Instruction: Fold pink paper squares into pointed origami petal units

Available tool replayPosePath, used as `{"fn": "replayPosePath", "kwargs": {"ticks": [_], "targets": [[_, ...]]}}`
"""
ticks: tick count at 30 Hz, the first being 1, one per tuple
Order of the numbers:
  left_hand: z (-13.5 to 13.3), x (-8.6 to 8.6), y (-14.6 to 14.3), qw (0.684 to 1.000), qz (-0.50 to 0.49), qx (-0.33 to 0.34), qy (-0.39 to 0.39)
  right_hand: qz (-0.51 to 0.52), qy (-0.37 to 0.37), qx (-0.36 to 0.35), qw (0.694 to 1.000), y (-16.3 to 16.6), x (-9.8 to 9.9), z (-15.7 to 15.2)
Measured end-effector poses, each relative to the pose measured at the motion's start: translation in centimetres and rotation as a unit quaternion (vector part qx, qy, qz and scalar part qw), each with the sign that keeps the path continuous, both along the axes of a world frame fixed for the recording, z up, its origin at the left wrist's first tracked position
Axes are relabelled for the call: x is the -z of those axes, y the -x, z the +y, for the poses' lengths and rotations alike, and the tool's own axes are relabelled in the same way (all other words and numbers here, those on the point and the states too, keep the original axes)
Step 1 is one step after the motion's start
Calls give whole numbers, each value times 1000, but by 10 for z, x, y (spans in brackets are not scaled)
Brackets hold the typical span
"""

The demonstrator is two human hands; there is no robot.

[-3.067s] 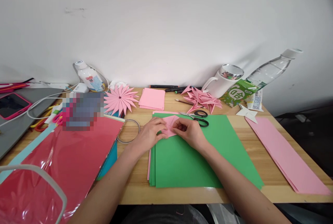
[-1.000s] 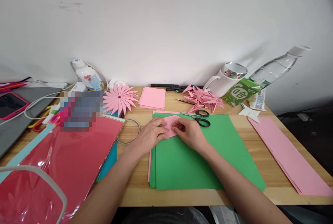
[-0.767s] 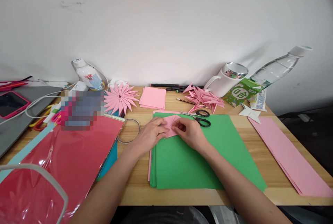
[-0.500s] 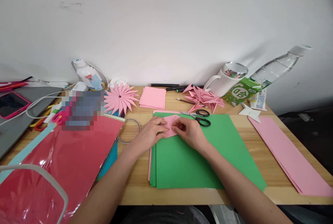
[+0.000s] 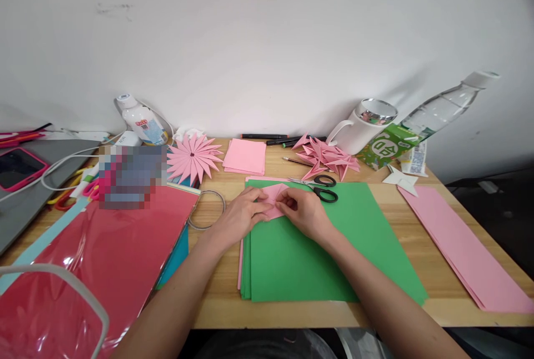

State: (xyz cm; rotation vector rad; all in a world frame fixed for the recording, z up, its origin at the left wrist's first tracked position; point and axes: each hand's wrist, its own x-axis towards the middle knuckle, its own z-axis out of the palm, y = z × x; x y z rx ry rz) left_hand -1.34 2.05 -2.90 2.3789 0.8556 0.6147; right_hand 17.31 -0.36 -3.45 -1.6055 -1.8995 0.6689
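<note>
The desk (image 5: 221,292) holds green sheets (image 5: 317,270) with pink paper (image 5: 276,190) on top. The left hand's (image 5: 240,215) loosely spread grip presses it; the right hand's (image 5: 305,211) narrow grip pinches it. If it slips, creases might go crooked.

Had the folded sheet (image 5: 274,190) on the paper stack (image 5: 308,264), upon the worktop (image 5: 409,225), with the wall (image 5: 267,47) at twelve o'clock. From the sheet, saw scissors (image 5: 314,183) at two, overlapping the stack's far edge; beyond them, folded pieces (image 5: 323,156), then the mug (image 5: 356,133). Found slips (image 5: 244,156) at eleven, the rosette (image 5: 192,161) at ten, the ring (image 5: 224,206) at nine, strips (image 5: 461,247) between three and four.
</note>
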Motion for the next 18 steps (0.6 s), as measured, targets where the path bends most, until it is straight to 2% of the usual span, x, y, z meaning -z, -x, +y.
{"fn": "replayPosePath", "kwargs": {"ticks": [18], "targets": [[-6, -13, -2, 999, 34, -9, 39, -20, 3, 1, 1000, 3, -4, 0]]}}
